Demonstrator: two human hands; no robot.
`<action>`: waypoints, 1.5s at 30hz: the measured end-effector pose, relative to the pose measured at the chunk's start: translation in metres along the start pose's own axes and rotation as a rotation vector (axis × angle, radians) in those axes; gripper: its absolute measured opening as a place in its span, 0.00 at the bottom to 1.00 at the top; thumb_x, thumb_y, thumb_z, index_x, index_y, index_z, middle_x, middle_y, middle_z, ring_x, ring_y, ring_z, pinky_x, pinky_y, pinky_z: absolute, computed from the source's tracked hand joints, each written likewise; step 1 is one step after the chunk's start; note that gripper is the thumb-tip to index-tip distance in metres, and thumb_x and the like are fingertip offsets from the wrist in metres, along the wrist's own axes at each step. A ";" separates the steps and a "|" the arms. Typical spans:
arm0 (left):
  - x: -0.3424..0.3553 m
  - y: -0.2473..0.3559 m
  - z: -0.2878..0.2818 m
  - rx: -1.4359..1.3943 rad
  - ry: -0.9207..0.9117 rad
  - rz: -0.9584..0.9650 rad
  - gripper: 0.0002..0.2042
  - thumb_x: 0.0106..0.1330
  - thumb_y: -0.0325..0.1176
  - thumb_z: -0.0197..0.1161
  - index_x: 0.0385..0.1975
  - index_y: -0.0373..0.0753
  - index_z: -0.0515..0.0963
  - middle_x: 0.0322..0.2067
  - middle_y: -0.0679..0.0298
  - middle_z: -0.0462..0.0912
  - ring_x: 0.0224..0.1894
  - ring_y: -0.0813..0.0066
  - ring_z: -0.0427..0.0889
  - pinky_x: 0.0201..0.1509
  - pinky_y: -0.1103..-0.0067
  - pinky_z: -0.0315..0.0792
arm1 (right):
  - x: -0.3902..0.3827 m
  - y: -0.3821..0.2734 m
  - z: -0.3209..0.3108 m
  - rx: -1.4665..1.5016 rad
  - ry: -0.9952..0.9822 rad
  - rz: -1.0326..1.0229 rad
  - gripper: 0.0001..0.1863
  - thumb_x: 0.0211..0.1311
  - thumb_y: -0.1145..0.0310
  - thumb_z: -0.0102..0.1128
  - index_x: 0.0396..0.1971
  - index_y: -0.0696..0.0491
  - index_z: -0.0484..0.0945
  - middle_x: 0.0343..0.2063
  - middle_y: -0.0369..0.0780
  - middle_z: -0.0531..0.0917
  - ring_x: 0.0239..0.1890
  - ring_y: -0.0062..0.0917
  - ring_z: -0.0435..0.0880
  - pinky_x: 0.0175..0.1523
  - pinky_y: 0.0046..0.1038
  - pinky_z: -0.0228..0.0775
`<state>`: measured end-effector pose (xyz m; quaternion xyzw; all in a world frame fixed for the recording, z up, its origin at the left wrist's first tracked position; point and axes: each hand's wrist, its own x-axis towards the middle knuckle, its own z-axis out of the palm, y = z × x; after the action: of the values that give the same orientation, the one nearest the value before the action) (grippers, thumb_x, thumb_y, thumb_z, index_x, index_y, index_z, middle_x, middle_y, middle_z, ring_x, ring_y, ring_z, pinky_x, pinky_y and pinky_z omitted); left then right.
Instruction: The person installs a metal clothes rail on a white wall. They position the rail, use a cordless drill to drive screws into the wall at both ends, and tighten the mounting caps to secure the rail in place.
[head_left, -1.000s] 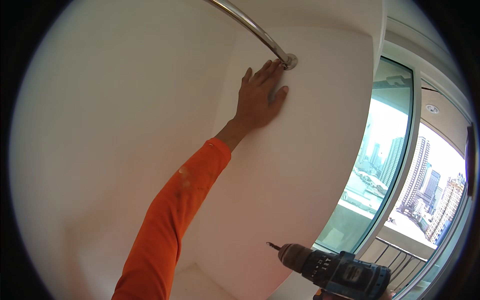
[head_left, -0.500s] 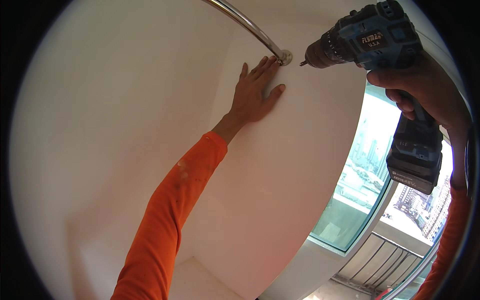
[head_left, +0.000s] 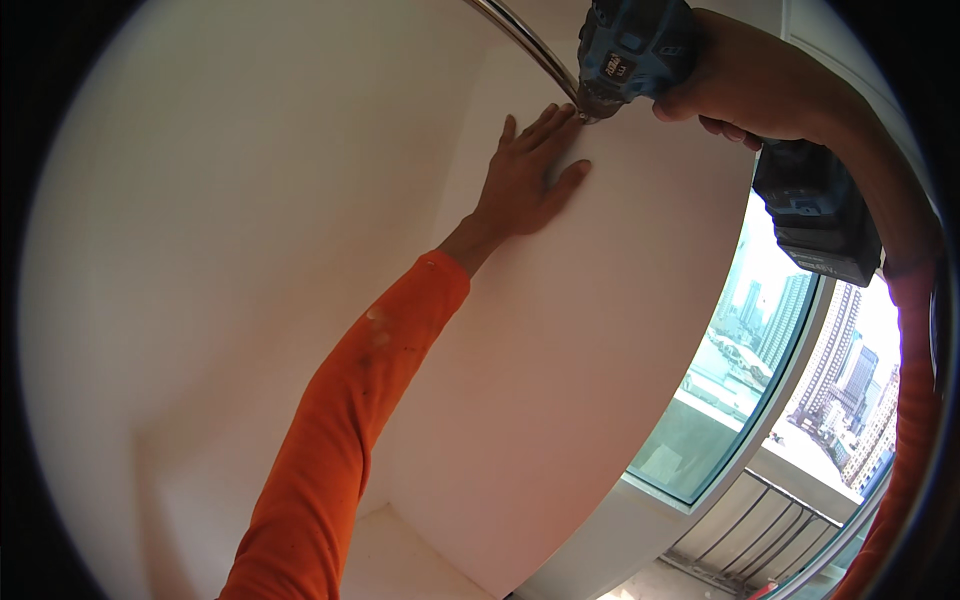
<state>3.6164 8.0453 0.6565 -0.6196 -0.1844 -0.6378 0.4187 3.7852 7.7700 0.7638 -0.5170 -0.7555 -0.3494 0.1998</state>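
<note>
My left hand [head_left: 527, 180] lies flat on the pale wall, fingers spread, with its fingertips at the end of a curved chrome rod [head_left: 530, 40]. My right hand [head_left: 765, 80] is wrapped round the handle of a blue and black cordless drill [head_left: 640, 50]. The drill's nose points down and left at the rod's wall mount [head_left: 588, 118], right beside my left fingertips. The drill covers most of that mount, so whether the bit touches a screw cannot be seen. A dark battery pack [head_left: 815, 210] hangs below the right wrist.
To the right, a window [head_left: 735, 370] with a pale frame looks out on tall buildings. Below it is a metal railing [head_left: 765, 525]. The wall [head_left: 250, 250] runs on to the left and meets another wall in a corner behind my left arm.
The drill in my right hand has moved left and tilted downward, from hanging apart at the right to the rod's mount. My left hand stays pressed on the wall.
</note>
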 end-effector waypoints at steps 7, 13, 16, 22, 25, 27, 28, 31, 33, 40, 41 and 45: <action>0.002 0.000 0.001 0.010 -0.001 -0.001 0.27 0.75 0.45 0.59 0.71 0.42 0.70 0.71 0.55 0.71 0.77 0.54 0.63 0.80 0.46 0.49 | 0.015 -0.003 0.001 -0.039 -0.018 -0.061 0.13 0.61 0.62 0.66 0.26 0.58 0.81 0.18 0.38 0.82 0.20 0.24 0.80 0.29 0.30 0.73; 0.002 -0.001 0.002 0.042 0.012 0.037 0.27 0.75 0.44 0.59 0.71 0.42 0.70 0.71 0.51 0.71 0.76 0.52 0.65 0.78 0.44 0.51 | 0.028 0.000 0.018 -0.025 0.147 -0.208 0.16 0.58 0.66 0.71 0.43 0.56 0.79 0.15 0.38 0.80 0.14 0.24 0.81 0.22 0.29 0.77; 0.001 -0.002 0.002 0.062 0.015 0.045 0.27 0.75 0.44 0.59 0.71 0.41 0.70 0.71 0.50 0.71 0.75 0.51 0.65 0.77 0.43 0.52 | 0.022 -0.010 0.006 -0.119 0.042 0.014 0.14 0.61 0.62 0.66 0.26 0.59 0.82 0.18 0.40 0.82 0.20 0.26 0.81 0.29 0.31 0.74; 0.001 -0.001 0.002 0.076 0.012 0.062 0.28 0.76 0.46 0.58 0.71 0.39 0.69 0.71 0.52 0.70 0.75 0.51 0.66 0.76 0.41 0.52 | 0.009 -0.023 0.001 -0.122 0.016 0.046 0.15 0.61 0.62 0.65 0.24 0.60 0.83 0.20 0.42 0.84 0.22 0.28 0.83 0.30 0.32 0.75; 0.002 0.000 0.001 0.067 0.023 0.054 0.26 0.76 0.44 0.58 0.70 0.40 0.71 0.71 0.51 0.71 0.75 0.52 0.66 0.77 0.43 0.53 | 0.009 -0.026 0.003 -0.110 -0.002 0.004 0.15 0.61 0.62 0.65 0.25 0.61 0.83 0.21 0.42 0.85 0.23 0.28 0.84 0.31 0.31 0.77; 0.002 0.000 0.000 0.078 0.010 0.044 0.26 0.76 0.44 0.58 0.70 0.39 0.71 0.71 0.51 0.71 0.75 0.52 0.66 0.76 0.42 0.54 | 0.012 -0.027 0.004 -0.138 0.015 0.071 0.15 0.61 0.62 0.65 0.26 0.61 0.84 0.21 0.42 0.85 0.24 0.28 0.85 0.31 0.31 0.77; 0.003 0.000 0.000 0.073 0.025 0.060 0.26 0.76 0.44 0.58 0.70 0.39 0.71 0.71 0.51 0.71 0.75 0.52 0.66 0.76 0.42 0.54 | 0.012 -0.028 0.004 -0.152 0.024 0.103 0.15 0.61 0.62 0.65 0.27 0.61 0.84 0.22 0.42 0.85 0.24 0.28 0.85 0.32 0.31 0.77; 0.003 -0.001 0.000 0.080 0.022 0.067 0.26 0.76 0.44 0.58 0.70 0.39 0.71 0.71 0.51 0.71 0.75 0.51 0.66 0.76 0.42 0.55 | 0.010 -0.029 0.001 -0.160 0.025 0.114 0.15 0.61 0.62 0.65 0.28 0.61 0.84 0.22 0.42 0.85 0.24 0.28 0.85 0.32 0.32 0.77; 0.003 -0.002 0.001 0.088 0.007 0.054 0.26 0.76 0.44 0.58 0.70 0.38 0.71 0.70 0.50 0.71 0.75 0.51 0.66 0.76 0.42 0.55 | 0.007 -0.030 0.000 -0.123 0.001 0.041 0.15 0.62 0.62 0.65 0.29 0.61 0.84 0.23 0.43 0.86 0.24 0.28 0.85 0.33 0.32 0.77; 0.002 -0.004 0.002 0.071 0.046 0.090 0.27 0.76 0.44 0.58 0.69 0.37 0.71 0.70 0.49 0.72 0.74 0.48 0.68 0.75 0.43 0.56 | 0.014 -0.039 0.002 -0.238 0.033 0.122 0.14 0.63 0.62 0.65 0.30 0.60 0.84 0.25 0.43 0.86 0.26 0.29 0.85 0.36 0.33 0.77; 0.002 -0.005 0.002 0.068 0.047 0.092 0.27 0.76 0.44 0.58 0.69 0.37 0.71 0.70 0.49 0.72 0.73 0.48 0.68 0.75 0.44 0.56 | 0.014 -0.039 0.001 -0.235 0.025 0.094 0.14 0.63 0.62 0.65 0.30 0.60 0.84 0.25 0.43 0.87 0.26 0.30 0.85 0.36 0.33 0.77; 0.003 -0.005 0.002 0.071 0.046 0.098 0.27 0.76 0.44 0.58 0.69 0.36 0.71 0.69 0.49 0.73 0.73 0.48 0.69 0.75 0.45 0.56 | 0.008 -0.031 -0.011 -0.172 -0.056 -0.098 0.13 0.63 0.64 0.64 0.31 0.61 0.85 0.26 0.44 0.87 0.27 0.30 0.85 0.36 0.34 0.76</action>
<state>3.6138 8.0490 0.6615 -0.5979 -0.1665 -0.6237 0.4752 3.7528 7.7598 0.7664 -0.5042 -0.7524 -0.4077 0.1160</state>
